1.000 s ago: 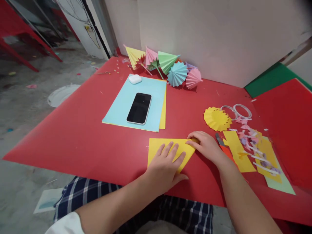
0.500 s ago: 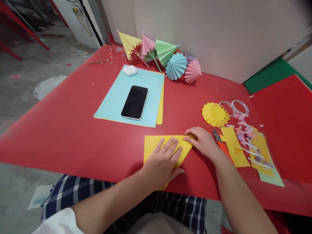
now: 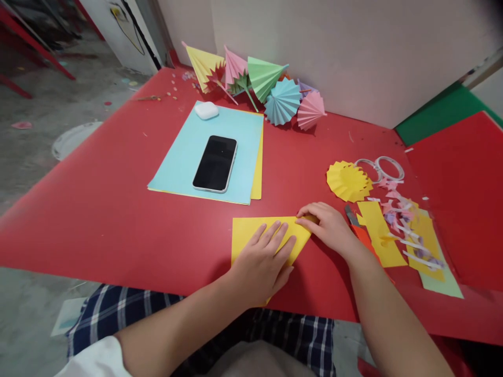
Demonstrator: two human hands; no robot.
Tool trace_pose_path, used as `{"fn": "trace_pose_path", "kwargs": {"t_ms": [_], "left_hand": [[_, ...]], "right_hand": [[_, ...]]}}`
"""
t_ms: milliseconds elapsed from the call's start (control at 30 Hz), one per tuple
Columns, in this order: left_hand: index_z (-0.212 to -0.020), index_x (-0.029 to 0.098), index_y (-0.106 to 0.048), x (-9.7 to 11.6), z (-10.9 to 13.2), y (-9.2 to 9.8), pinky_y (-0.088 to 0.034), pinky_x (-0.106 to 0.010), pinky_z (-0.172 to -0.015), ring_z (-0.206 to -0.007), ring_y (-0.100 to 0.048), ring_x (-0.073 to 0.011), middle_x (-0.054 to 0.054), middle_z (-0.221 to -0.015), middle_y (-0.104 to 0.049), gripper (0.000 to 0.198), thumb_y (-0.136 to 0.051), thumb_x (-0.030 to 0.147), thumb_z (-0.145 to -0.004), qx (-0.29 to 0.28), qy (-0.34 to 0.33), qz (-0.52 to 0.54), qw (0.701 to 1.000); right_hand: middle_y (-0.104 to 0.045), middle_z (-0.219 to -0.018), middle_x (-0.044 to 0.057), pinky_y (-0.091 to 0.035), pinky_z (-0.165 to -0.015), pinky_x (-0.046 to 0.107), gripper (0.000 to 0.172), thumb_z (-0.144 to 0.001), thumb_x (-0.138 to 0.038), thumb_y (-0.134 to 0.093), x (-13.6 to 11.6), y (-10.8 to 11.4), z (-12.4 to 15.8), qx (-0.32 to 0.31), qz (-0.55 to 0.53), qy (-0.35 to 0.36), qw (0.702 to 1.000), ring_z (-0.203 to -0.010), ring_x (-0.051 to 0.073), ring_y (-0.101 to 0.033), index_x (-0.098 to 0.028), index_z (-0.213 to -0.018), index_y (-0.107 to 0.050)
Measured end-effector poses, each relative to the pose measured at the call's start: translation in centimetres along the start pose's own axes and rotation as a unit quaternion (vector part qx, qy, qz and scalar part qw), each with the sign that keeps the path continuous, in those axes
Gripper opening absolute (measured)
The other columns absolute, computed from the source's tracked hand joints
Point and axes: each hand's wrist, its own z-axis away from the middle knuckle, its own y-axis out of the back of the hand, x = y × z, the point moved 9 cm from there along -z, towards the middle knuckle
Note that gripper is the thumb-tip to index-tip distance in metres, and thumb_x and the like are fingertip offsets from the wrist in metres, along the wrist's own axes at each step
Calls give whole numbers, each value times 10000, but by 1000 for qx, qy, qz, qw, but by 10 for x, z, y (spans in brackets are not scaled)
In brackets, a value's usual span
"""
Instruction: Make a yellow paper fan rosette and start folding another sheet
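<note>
A folded sheet of yellow paper (image 3: 244, 230) lies near the front edge of the red table. My left hand (image 3: 262, 264) rests flat across it, fingers spread, hiding much of its lower part. At the sheet's upper right corner, my right hand (image 3: 324, 225) pinches the paper between thumb and fingers. Just right of that hand lies a cutter knife (image 3: 361, 233) with an orange handle, partly hidden by my forearm. A pleated yellow paper ring (image 3: 349, 181) sits a little farther back.
Light blue paper (image 3: 176, 157) bears a phone (image 3: 216, 163) and a white case (image 3: 206, 110). Several small paper umbrellas (image 3: 282, 102) lean by the wall. Rolls of tape (image 3: 390, 167), yellow paper pieces (image 3: 381, 235) and curled scraps lie at the right, beside a red board (image 3: 463, 209).
The view has shifted slightly. My left thumb has drawn in a little towards the palm; both hands otherwise stay on the yellow paper as before.
</note>
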Motion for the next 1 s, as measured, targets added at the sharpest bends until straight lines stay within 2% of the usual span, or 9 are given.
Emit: {"fn": "trace_pose_path", "kwargs": {"t_ms": [267, 833, 1000], "left_hand": [[-1309, 154, -337, -2, -1, -3, -227, -457, -1073, -1320, -249, -269, -127, -1410, -326, 463, -303, 363, -898, -6, 10, 8, 1000], [-1340, 144, -292, -1, 2, -3, -204, -450, -1086, -1346, -171, -268, -121, -1438, -271, 489, -291, 373, -908, -16, 1, 2, 1000], [-1379, 117, -213, -1, 4, -8, -157, -453, -1103, -1354, -120, -275, -126, -1455, -225, 566, -273, 421, -905, -17, -1, -12, 1000]], "right_hand": [[-639, -824, 5, -403, -715, 308, 112, -820, -333, -517, 2, 0, 0, 3, -3, 0, 1000, -795, 172, -550, -238, -805, -574], [-639, -826, -4, -390, -713, 295, 103, -821, -327, -523, 2, 0, 0, 4, -5, -6, 1000, -792, 163, -538, -237, -810, -572], [-640, -827, -6, -390, -717, 297, 108, -817, -333, -532, 2, 0, 0, 4, -7, -8, 1000, -793, 161, -537, -235, -806, -578]]}}
